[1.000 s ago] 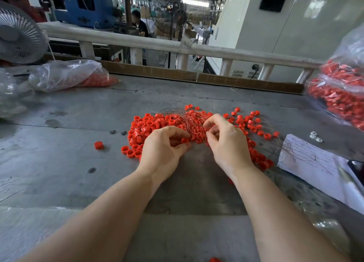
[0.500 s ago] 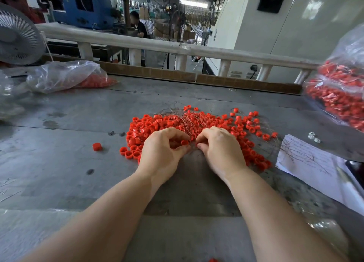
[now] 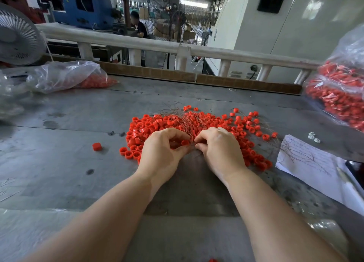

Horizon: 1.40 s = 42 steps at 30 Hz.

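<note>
Between thumb and forefinger, the left hand (image 3: 161, 153) pinched one red cap (image 3: 185, 143). Just beside it, the right hand (image 3: 220, 151) curled its fingertips round a thin wire (image 3: 190, 135). Beyond both hands the loose pile (image 3: 214, 122) lay large, so most of the threading seemed left to do.

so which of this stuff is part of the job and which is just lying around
In hand: left hand pinching a red cap; right hand pinching the wires; cap pile.
Lying about: stray cap; left bag; right bag; paper sheet; fan.
</note>
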Tool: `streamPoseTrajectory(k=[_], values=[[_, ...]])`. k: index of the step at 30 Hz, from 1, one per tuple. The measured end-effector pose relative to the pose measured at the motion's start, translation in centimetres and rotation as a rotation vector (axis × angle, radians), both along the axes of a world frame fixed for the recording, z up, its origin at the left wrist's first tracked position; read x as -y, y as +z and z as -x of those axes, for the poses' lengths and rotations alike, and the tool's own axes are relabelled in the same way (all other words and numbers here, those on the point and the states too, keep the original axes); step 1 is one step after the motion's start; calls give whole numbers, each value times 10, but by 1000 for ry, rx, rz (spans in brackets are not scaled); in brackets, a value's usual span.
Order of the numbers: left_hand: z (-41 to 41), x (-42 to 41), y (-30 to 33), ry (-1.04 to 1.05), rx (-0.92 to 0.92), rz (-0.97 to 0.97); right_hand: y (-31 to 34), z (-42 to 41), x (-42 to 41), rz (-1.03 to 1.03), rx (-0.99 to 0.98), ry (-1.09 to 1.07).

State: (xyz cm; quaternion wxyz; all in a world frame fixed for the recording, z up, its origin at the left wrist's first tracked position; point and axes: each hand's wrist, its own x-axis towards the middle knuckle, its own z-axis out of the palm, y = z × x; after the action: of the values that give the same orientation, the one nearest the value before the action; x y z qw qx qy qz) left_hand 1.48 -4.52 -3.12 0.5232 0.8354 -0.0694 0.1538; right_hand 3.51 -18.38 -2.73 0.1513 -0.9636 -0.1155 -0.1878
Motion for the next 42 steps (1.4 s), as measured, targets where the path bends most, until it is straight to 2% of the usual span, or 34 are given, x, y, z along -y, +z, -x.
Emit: streamPoseTrajectory(k=[9,24,28,35,39,42], values=[[0,-1,2,12,-4,26,3,2,1,-135,55,12],[3,-3,10,33,17,347,10,0,2,-499,220,42],[5,-1,13,-43,-11,380,9,0,0,-501,176,90],[7,1,16,-110,18,328,9,4,-3,-473,95,249],[8,0,17,-71,4,354,10,5,-4,-459,152,252],[11,0,21,-120,11,394,11,6,-3,-427,149,271]])
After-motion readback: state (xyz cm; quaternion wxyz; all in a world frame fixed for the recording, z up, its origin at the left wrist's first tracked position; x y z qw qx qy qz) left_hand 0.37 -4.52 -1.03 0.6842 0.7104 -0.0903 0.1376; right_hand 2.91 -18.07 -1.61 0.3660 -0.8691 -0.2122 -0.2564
